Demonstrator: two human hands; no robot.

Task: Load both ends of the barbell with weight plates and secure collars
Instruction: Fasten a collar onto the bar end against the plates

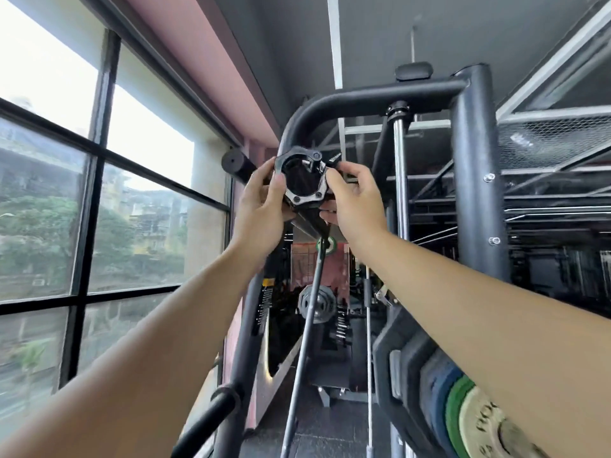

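From the head view, both hands were up at the near end of the barbell [302, 342], which ran away from me and downward. My left hand [261, 209] gripped the left rim of the black clamp collar [299, 155], and my right hand [355, 203] pinched its right side by the lever [334, 157]. The collar sat at the tip of the bar's sleeve; how far on it was, I could not tell. I judged the step to be seating the collar. To do that well, I would keep the lever open, hold the ring square to the sleeve, slide it in until it met the plate, and only then snap the lever closed. At the lower right, the plate rack [390, 352] held plates on edge: a blue plate [436, 391], a green plate [458, 414] and a pale plate [486, 431] nearest me.
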